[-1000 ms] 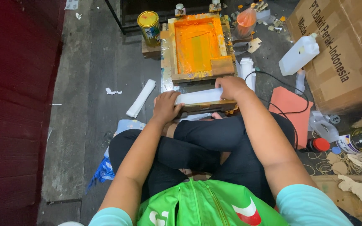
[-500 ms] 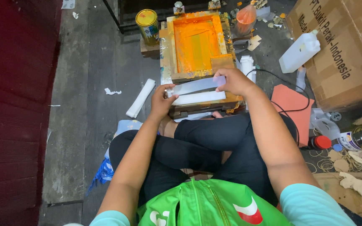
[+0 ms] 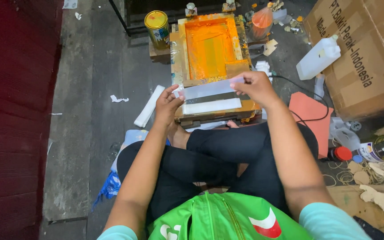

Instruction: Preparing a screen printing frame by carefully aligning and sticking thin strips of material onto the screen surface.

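**Both hands pinch a clear strip over the frame**

While the person sits cross-legged on the floor, the left hand (image 3: 167,103) pinches one end of a clear strip (image 3: 210,88) and the right hand (image 3: 252,86) pinches the other end, fingers closed on it, so the strip hangs stretched between them. Just under the strip lies a white strip (image 3: 211,106) on the near edge of a wooden frame (image 3: 176,53), whose orange-stained screen (image 3: 210,46) lies beyond the hands. Beyond the left hand stands a yellow-lidded can (image 3: 158,29). Left of the left hand a white roll (image 3: 149,106) lies on the floor. Beyond the right hand, to its right, a white jug (image 3: 318,58) leans by a cardboard box (image 3: 370,53). Right of the right forearm lies an orange sheet (image 3: 310,120) with a black cable (image 3: 303,95) crossing it
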